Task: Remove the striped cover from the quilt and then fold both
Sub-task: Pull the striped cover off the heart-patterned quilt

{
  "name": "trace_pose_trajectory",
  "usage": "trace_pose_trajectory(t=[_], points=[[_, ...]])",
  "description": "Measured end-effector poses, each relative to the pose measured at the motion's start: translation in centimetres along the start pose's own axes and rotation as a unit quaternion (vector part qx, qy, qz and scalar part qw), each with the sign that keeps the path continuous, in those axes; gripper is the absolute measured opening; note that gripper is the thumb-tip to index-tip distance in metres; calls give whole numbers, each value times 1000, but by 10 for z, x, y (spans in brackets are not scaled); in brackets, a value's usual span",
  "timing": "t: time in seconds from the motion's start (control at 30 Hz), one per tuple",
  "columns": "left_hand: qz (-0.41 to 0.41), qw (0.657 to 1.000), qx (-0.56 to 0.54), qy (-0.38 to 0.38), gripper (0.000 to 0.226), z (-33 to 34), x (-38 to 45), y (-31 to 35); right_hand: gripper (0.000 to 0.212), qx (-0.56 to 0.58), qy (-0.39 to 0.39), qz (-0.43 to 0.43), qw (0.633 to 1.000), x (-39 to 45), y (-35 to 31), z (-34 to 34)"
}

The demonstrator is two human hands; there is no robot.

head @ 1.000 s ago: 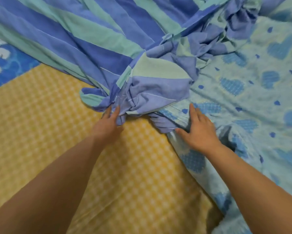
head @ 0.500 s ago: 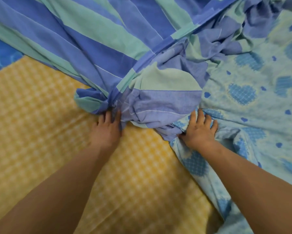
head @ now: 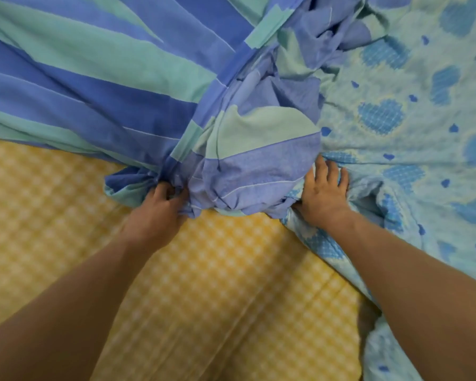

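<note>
Yellow checked bedsheet [head: 204,284] lies under the work, where the left hand [head: 155,213] grips the bunched striped cover [head: 245,160] and the right hand [head: 323,198] presses into the heart-print quilt [head: 396,133] beside it, so stripping seems underway, and next calls for pulling them apart.

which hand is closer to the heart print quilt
Right. The right hand rests on the heart print quilt, fingers bunching its fabric. The left hand grips the striped cover, apart from the quilt.
</note>
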State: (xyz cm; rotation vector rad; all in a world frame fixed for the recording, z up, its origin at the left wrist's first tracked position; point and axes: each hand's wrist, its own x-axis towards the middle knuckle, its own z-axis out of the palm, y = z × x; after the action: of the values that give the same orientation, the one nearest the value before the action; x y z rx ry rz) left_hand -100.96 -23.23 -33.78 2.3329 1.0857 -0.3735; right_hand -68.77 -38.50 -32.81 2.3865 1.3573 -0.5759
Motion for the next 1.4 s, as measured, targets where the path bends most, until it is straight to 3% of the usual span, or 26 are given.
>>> trace_pose_trajectory(t=[0.13,0.43,0.6,0.7,0.8,0.9,0.97,1.03,1.13,1.17,1.23,1.3,1.4], points=[[-51,996,33,-70,61,-17,3,14,107,16,-5,9,1000,2,0,0],[-60,992,72,-86,58,-15,3,15,98,40,-20,-18,999,8,7,-3],[-75,987,87,-109,69,-16,11,18,109,54,-18,-16,998,8,13,-8],[-45,990,80,-103,70,-15,5,13,112,63,-44,-3,997,8,12,-16],[-18,989,75,-126,78,-31,17,18,98,60,17,32,998,-11,12,-29],[-80,983,61,-156,100,-34,5,53,57,55,112,47,991,-57,0,-51],[-150,977,-124,-86,121,-35,-12,91,30,111,138,42,983,-91,-7,-71],[-186,932,-311,6,123,-35,-27,120,27,161,165,-11,973,-128,-25,-99],[-177,843,-470,190,73,-52,-45,127,39,161,188,-99,964,-173,-67,-130],[-161,833,-477,228,53,-63,-50,121,45,154,186,-114,964,-183,-78,-133],[-158,880,-373,247,25,-95,-58,89,50,140,192,-124,963,-196,-88,-135],[-191,933,-188,242,21,-139,-65,25,47,134,225,-115,958,-205,-77,-133],[-325,930,-5,174,33,-208,-44,-132,40,94,265,-102,954,-216,-46,-114]])
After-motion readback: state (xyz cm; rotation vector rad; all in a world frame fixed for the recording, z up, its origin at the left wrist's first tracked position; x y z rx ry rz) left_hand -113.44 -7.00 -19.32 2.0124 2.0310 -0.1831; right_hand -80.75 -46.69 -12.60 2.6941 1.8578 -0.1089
